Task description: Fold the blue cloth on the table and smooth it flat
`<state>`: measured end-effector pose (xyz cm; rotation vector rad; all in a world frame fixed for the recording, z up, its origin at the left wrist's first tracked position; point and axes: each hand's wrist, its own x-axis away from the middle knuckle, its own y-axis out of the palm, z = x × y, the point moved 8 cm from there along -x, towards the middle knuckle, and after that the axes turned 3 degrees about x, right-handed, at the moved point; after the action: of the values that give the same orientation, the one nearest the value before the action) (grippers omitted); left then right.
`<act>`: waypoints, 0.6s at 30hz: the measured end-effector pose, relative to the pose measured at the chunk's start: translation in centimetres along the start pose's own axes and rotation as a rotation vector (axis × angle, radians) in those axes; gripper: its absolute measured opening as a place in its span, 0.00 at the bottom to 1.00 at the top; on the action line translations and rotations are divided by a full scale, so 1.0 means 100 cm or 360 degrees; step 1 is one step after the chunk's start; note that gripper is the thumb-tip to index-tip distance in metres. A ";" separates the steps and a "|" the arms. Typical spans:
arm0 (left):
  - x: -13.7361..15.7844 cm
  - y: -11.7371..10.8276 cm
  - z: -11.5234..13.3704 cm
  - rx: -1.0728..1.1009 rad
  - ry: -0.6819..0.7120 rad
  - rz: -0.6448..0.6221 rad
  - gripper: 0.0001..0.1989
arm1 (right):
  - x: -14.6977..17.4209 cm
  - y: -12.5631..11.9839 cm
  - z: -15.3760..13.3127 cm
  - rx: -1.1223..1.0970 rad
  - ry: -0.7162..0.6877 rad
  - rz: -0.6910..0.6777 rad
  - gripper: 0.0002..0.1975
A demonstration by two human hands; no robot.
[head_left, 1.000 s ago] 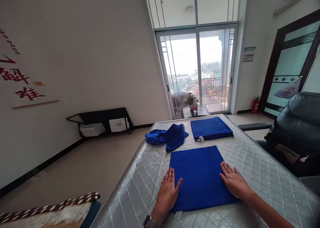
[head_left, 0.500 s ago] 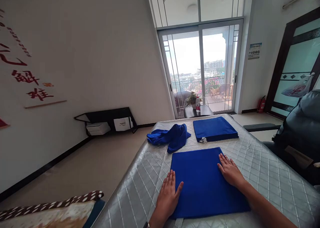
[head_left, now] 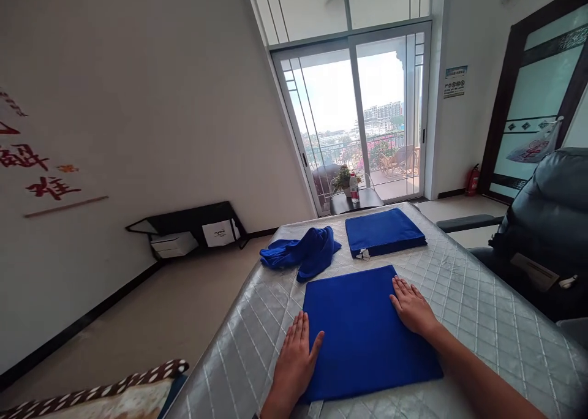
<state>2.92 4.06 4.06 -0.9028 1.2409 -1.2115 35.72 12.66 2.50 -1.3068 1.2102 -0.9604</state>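
A flat, square blue cloth (head_left: 362, 339) lies in front of me on a silver quilted surface (head_left: 248, 339). My left hand (head_left: 294, 354) rests along its left edge, fingers stretched out and thumb on the fabric. Against the upper right edge lies my right hand (head_left: 412, 302), flat with its fingers extended. Neither hand grips anything. Beyond the cloth, a neat stack of folded blue cloths (head_left: 383, 228) with a white tag sits at the far right. A crumpled blue cloth (head_left: 301, 252) lies to the left of that stack.
A small dark table (head_left: 367, 201) with a bottle (head_left: 354, 188) and potted plant (head_left: 342, 179) stands by the sliding glass door. At the right is a black leather chair (head_left: 558, 204). A low black rack (head_left: 193, 217) stands along the left wall, and a patterned blanket (head_left: 124, 391) shows lower left.
The whole view has shifted slightly, so things appear a little further left. Both hands stay flat at the same edges of the cloth.
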 end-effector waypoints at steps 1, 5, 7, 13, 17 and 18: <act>-0.001 -0.003 0.009 -0.0006 0.0031 0.0015 0.40 | 0.000 0.000 0.000 0.0008 0.0001 0.0010 0.34; -0.010 -0.009 0.081 0.0045 0.0360 -0.0051 0.37 | 0.000 -0.002 0.000 0.0030 0.0010 0.0054 0.34; -0.019 -0.006 0.130 0.0110 0.0571 -0.0103 0.36 | 0.000 -0.001 0.001 0.0026 0.0003 0.0071 0.33; -0.061 0.016 0.235 0.0264 0.0776 -0.0087 0.34 | 0.002 0.007 0.003 0.0056 -0.0087 0.0094 0.31; -0.078 0.035 0.232 0.0251 0.0652 -0.0110 0.36 | 0.000 0.008 0.005 0.0036 -0.0069 0.0076 0.31; -0.079 0.037 0.222 0.0229 0.0616 -0.0117 0.36 | 0.000 0.008 0.005 0.0026 -0.0051 0.0067 0.31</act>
<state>26.05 9.94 5.39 -0.6293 1.4101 -1.5651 36.06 12.84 1.69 -1.2743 1.1984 -0.9142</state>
